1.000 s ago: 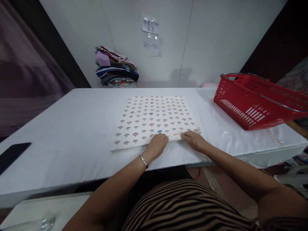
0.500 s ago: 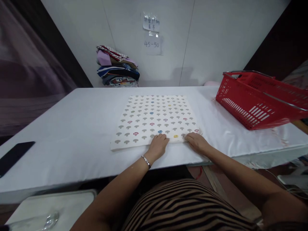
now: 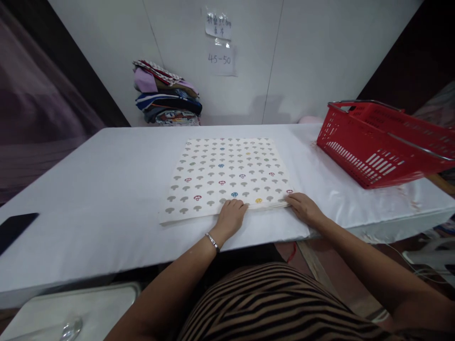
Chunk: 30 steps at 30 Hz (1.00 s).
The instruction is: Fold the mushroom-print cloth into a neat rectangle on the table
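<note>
A folded white tablecloth (image 3: 231, 173) printed with grey mushrooms, and a few red, blue, yellow and green ones, lies flat in front of me. My left hand (image 3: 232, 217) is closed over the middle of its near edge, fingertips on top and thumb hidden. At the near right corner, my right hand (image 3: 304, 208) pinches the edge, where several layers show. Both hands rest low over the table. A silver bracelet (image 3: 213, 241) circles my left wrist.
The white-covered table (image 3: 117, 189) carries a red plastic basket (image 3: 377, 147) at the right and a dark phone-like slab (image 3: 16, 229) at the left edge. A pile of folded fabrics (image 3: 168, 94) stands at the back against the wall. A white stool (image 3: 88, 308) is below left.
My right hand has slid right along the near edge to the corner. My left hand keeps its place on the tablecloth. The whole view has shifted slightly.
</note>
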Motion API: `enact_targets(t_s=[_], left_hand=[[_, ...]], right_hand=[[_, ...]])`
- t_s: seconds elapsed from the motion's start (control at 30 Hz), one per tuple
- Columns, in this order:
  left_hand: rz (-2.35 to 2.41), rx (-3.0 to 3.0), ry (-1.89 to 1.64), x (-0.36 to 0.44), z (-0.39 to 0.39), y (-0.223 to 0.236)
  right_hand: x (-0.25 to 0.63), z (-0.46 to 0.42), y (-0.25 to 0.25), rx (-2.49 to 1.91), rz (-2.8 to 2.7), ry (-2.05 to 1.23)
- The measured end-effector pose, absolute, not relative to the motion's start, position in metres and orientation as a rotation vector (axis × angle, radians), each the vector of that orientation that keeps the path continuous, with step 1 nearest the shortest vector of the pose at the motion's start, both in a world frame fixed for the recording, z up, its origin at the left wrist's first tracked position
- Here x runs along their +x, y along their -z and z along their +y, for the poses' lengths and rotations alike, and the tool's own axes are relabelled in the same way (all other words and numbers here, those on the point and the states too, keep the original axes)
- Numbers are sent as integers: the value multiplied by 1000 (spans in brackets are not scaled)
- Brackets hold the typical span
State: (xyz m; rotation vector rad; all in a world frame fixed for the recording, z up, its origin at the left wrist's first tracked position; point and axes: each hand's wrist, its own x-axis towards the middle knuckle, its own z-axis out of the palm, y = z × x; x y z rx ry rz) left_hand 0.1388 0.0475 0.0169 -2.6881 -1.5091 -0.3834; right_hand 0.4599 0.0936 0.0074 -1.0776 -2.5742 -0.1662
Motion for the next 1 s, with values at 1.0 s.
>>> enact_targets(t_s=[1.0], left_hand=[[-1707,-2578,314,108,40,-13]], right_hand=[[334,82,-1,-867,-2568,-8]])
